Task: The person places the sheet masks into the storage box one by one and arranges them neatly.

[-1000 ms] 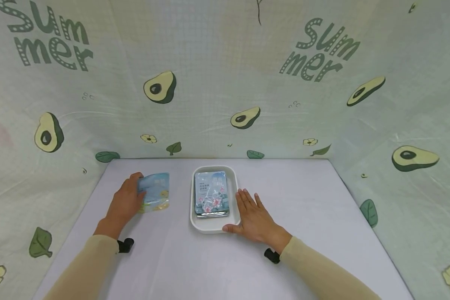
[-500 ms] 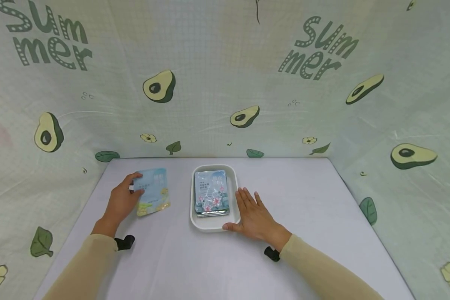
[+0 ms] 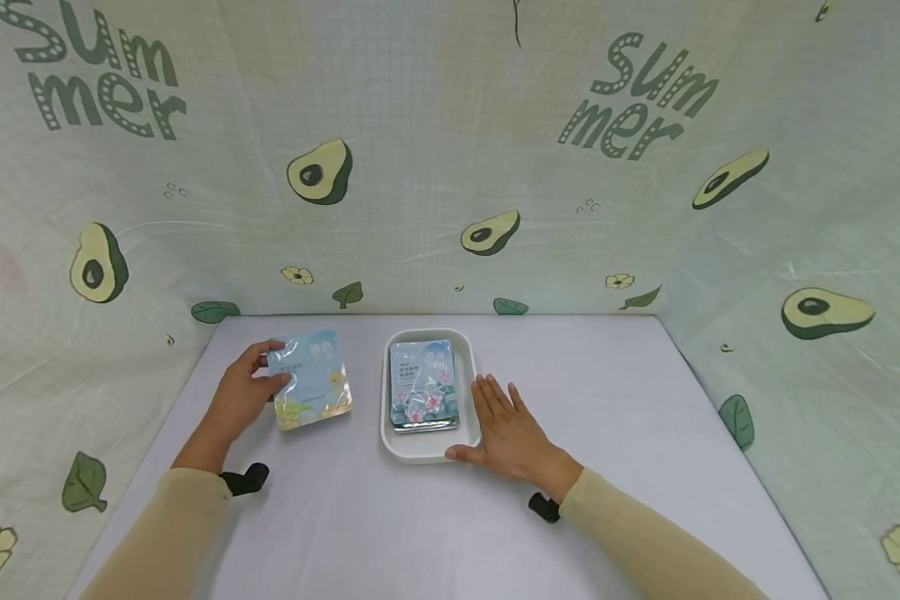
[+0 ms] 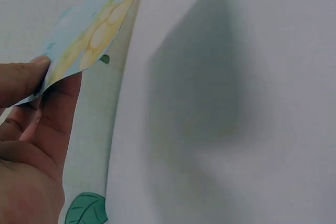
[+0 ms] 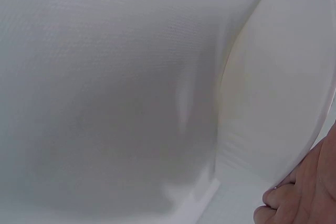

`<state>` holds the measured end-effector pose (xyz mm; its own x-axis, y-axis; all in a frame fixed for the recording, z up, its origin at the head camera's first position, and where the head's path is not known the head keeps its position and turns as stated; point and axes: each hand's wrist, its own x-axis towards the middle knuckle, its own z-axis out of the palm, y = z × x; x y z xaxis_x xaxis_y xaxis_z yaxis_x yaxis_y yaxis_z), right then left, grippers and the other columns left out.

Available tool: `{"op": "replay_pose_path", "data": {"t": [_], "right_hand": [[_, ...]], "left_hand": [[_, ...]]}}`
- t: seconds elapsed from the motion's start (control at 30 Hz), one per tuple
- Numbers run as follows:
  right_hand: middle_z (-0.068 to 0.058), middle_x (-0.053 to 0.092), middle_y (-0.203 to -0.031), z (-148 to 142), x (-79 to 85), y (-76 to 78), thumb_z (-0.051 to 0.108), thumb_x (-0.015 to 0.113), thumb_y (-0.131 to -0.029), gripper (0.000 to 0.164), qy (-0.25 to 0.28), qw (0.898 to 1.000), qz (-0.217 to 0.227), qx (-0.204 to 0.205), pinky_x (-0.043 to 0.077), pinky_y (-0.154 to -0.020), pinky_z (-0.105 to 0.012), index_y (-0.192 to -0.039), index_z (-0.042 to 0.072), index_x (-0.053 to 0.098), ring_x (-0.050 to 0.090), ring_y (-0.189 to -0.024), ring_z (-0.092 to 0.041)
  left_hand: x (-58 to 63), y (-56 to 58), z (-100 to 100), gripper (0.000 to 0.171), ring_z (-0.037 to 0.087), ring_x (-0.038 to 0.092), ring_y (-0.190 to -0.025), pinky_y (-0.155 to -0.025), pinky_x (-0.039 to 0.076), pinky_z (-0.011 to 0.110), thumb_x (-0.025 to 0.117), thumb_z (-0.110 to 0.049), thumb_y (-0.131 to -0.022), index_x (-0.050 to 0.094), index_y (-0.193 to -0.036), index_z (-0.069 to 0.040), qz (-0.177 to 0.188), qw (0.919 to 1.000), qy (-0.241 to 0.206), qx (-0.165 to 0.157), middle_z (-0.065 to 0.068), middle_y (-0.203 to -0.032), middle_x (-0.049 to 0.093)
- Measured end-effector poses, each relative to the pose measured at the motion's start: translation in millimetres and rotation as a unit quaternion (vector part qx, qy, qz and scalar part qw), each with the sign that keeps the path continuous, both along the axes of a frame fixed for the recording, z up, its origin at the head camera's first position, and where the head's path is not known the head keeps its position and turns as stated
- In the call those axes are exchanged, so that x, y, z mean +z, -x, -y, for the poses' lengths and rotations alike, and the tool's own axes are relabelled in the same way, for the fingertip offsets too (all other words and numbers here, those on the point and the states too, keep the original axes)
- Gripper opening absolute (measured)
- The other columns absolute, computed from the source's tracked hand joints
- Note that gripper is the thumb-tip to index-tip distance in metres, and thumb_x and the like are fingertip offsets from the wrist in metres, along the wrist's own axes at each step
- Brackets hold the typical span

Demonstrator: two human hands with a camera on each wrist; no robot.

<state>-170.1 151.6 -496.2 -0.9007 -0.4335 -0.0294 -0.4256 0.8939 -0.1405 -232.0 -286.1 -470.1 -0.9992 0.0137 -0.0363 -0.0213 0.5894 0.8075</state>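
My left hand (image 3: 238,390) pinches the left edge of a flat, light blue sheet-mask packet (image 3: 311,383) with yellow print along its bottom. In the left wrist view, the thumb lies on the printed face of the packet (image 4: 92,35) and the fingers are behind it, lifted off the table. A white tray (image 3: 412,452) stands at the middle, holding a small stack of blue packets (image 3: 423,383) with pink flowers on the top one. My right hand (image 3: 512,433) rests with straight fingers against the tray's right rim, its thumb at the near corner.
The white table (image 3: 607,400) is bounded at the back and sides by a pale curtain (image 3: 420,125) printed with avocados and leaves. In the right wrist view, the tray's side wall (image 5: 278,77) fills the right part.
My left hand has turned and tilted the packet, so more of its printed face shows, and the packet has shifted slightly to the right. The right hand and tray stay put.
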Motion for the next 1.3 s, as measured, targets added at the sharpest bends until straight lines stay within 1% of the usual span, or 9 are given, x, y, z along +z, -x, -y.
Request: {"op": "replay_pose_path", "data": {"t": [0.17,0.33,0.43,0.57,0.7,0.9,1.07,1.17,1.3], "right_hand": [[-0.022,0.021,-0.174,0,-1.7,0.6,0.087,0.045,-0.092,0.121,-0.002,1.0,-0.003,0.001,0.013,-0.132,-0.059,-0.166,-0.004,0.02,0.016,-0.163,-0.037],[-0.022,0.02,-0.174,-1,-1.0,0.6,0.086,0.046,-0.092,0.12,0.001,1.0,-0.001,0.001,0.012,-0.132,-0.059,-0.166,-0.004,0.019,0.015,-0.164,-0.037],[-0.022,0.02,-0.174,-1,-0.3,0.2,0.086,0.047,-0.092,0.12,0.002,1.0,-0.001,0.0,0.012,-0.132,-0.059,-0.166,-0.005,0.019,0.015,-0.164,-0.037],[-0.023,0.021,-0.173,-3,-1.7,0.4,0.086,0.047,-0.092,0.12,0.002,1.0,-0.007,0.002,0.015,-0.131,-0.06,-0.165,-0.006,0.02,0.016,-0.163,-0.038],[-0.024,0.021,-0.173,-4,-3.9,0.8,0.086,0.046,-0.092,0.121,0.0,1.0,-0.009,0.002,0.016,-0.131,-0.06,-0.165,-0.006,0.02,0.017,-0.163,-0.038],[-0.023,0.02,-0.173,-3,-5.7,1.4,0.088,0.044,-0.092,0.121,0.01,1.0,-0.003,0.0,0.016,-0.131,-0.06,-0.166,-0.005,0.018,0.016,-0.163,-0.037],[-0.022,0.02,-0.174,-2,-6.3,2.1,0.089,0.042,-0.091,0.122,0.01,1.0,0.002,0.0,0.014,-0.132,-0.06,-0.167,-0.004,0.018,0.015,-0.164,-0.036],[-0.021,0.02,-0.174,-1,-5.4,1.8,0.089,0.043,-0.091,0.122,0.009,1.0,0.001,0.0,0.014,-0.132,-0.059,-0.167,-0.004,0.018,0.015,-0.164,-0.036],[-0.021,0.021,-0.174,-1,-3.0,0.7,0.088,0.045,-0.091,0.121,0.01,1.0,0.0,-0.001,0.014,-0.132,-0.06,-0.166,-0.004,0.019,0.016,-0.164,-0.036]], "left_hand": [[12.1,1.8,-4,0.061,0.033,0.059,-0.111,-0.079,0.058,0.018,0.065,-0.015,-0.106,0.039,-0.161,-0.014,-0.003,0.9993,-0.036,-0.012,0.022,-0.14,0.05],[25.0,7.8,-14,0.063,0.033,0.061,-0.109,-0.079,0.059,0.018,0.066,-0.013,-0.105,0.039,-0.161,-0.015,0.002,0.9979,-0.062,-0.019,0.023,-0.137,0.052],[30.3,13.9,-27,0.064,0.033,0.061,-0.11,-0.081,0.06,0.021,0.067,-0.012,-0.104,0.039,-0.161,-0.016,0.018,0.996,-0.079,-0.037,0.023,-0.139,0.052],[30.6,22.6,-56,0.062,0.033,0.062,-0.108,-0.082,0.061,0.028,0.068,-0.01,-0.103,0.042,-0.159,-0.016,0.042,0.9925,-0.094,-0.066,0.022,-0.137,0.052],[24.7,29.8,-92,0.058,0.03,0.063,-0.103,-0.082,0.062,0.033,0.069,-0.008,-0.102,0.047,-0.155,-0.017,0.054,0.9905,-0.088,-0.092,0.019,-0.131,0.052],[12.3,38.3,-135,0.055,0.028,0.06,-0.104,-0.081,0.061,0.032,0.072,-0.008,-0.1,0.053,-0.15,-0.02,0.066,0.9921,-0.048,-0.095,0.016,-0.13,0.052],[8.1,42.5,-156,0.054,0.029,0.06,-0.106,-0.081,0.06,0.032,0.073,-0.01,-0.099,0.055,-0.149,-0.02,0.066,0.9932,-0.03,-0.091,0.016,-0.131,0.054],[8.5,43.9,-164,0.053,0.029,0.06,-0.106,-0.081,0.058,0.033,0.074,-0.012,-0.099,0.055,-0.148,-0.02,0.06,0.9942,-0.012,-0.088,0.016,-0.131,0.058],[10.4,44.7,-171,0.052,0.03,0.059,-0.11,-0.086,0.055,0.037,0.074,-0.014,-0.099,0.055,-0.148,-0.019,0.057,0.9952,0.019,-0.078,0.016,-0.134,0.06]]}}
